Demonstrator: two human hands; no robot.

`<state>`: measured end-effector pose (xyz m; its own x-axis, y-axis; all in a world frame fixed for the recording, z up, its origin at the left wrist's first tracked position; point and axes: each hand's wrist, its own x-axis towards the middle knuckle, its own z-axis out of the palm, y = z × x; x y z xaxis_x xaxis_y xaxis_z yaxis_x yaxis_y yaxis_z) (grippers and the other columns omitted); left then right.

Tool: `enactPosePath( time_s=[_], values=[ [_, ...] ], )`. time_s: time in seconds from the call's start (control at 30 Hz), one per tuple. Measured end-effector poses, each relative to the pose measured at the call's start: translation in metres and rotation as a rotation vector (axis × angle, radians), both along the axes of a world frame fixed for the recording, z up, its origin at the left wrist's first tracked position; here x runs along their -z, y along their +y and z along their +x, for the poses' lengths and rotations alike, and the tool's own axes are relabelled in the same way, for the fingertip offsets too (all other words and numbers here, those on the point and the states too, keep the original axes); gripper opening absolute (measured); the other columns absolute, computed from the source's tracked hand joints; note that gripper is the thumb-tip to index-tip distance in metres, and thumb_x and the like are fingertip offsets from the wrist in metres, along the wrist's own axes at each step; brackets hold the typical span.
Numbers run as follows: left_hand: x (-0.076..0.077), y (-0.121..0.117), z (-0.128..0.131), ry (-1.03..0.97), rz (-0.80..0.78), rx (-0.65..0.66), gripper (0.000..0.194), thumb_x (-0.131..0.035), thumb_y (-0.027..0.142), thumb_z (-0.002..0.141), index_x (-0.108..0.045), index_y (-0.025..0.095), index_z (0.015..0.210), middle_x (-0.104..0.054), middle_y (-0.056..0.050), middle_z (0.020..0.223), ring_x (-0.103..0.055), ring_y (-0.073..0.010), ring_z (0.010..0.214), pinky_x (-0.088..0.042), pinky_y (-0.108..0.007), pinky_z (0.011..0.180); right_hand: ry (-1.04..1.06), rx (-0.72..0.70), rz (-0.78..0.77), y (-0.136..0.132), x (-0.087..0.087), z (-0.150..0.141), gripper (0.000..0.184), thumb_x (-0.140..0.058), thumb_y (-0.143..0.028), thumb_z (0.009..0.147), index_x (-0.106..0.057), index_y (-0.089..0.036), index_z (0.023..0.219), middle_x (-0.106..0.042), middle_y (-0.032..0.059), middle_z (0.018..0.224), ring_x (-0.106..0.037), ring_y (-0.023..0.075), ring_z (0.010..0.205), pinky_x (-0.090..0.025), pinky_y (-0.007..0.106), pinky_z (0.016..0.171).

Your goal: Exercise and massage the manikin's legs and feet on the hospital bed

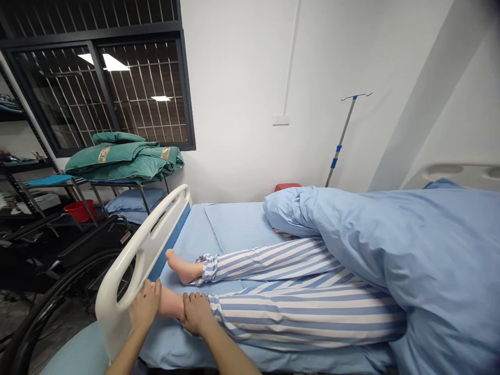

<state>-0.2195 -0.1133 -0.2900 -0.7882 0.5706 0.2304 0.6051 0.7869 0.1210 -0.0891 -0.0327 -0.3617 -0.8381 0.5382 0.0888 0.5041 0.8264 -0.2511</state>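
Observation:
A figure in blue-and-white striped trousers [297,312] lies on the bed; its smooth feet look like a manikin's. My left hand [145,306] is closed around the front of the near foot [169,303], beside the footboard, and hides the toes. Just above, at the ankle, my right hand [198,313] wraps over the leg by the trouser cuff. The far foot [183,268] rests on the sheet with toes up, apart from both hands. A light blue quilt [363,234] is folded back over the upper legs and body.
A cream footboard [117,271] closes the bed's left end. Left of it stand a wheelchair [78,265], a red bucket [80,210] and a rack with green folded bedding [125,159]. An IV pole [344,140] rises behind the bed near the wall.

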Motion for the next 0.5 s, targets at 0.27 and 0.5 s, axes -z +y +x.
enactPosePath(
  time_s=[0.27, 0.5],
  values=[
    [0.004, -0.010, 0.005, 0.153, -0.094, 0.074, 0.053, -0.018, 0.046, 0.090, -0.049, 0.009, 0.109, -0.069, -0.015, 0.080, -0.067, -0.0300, 0.071, -0.046, -0.037, 0.058, 0.001, -0.004, -0.012, 0.000, 0.001, 0.000, 0.057, -0.060, -0.038, 0.070, -0.048, -0.013, 0.121, -0.061, 0.0177, 0.107, -0.057, 0.0318, 0.097, -0.046, 0.047, 0.081],
    [-0.001, -0.017, 0.011, -0.034, -0.181, 0.060, 0.054, -0.017, 0.046, 0.089, -0.042, 0.006, 0.115, -0.069, -0.016, 0.080, -0.066, -0.0330, 0.081, -0.046, -0.045, 0.071, 0.001, -0.021, -0.042, -0.003, -0.009, 0.004, 0.055, -0.057, -0.037, 0.072, -0.049, -0.012, 0.120, -0.061, 0.0189, 0.107, -0.057, 0.0323, 0.098, -0.044, 0.049, 0.082]
  ],
)
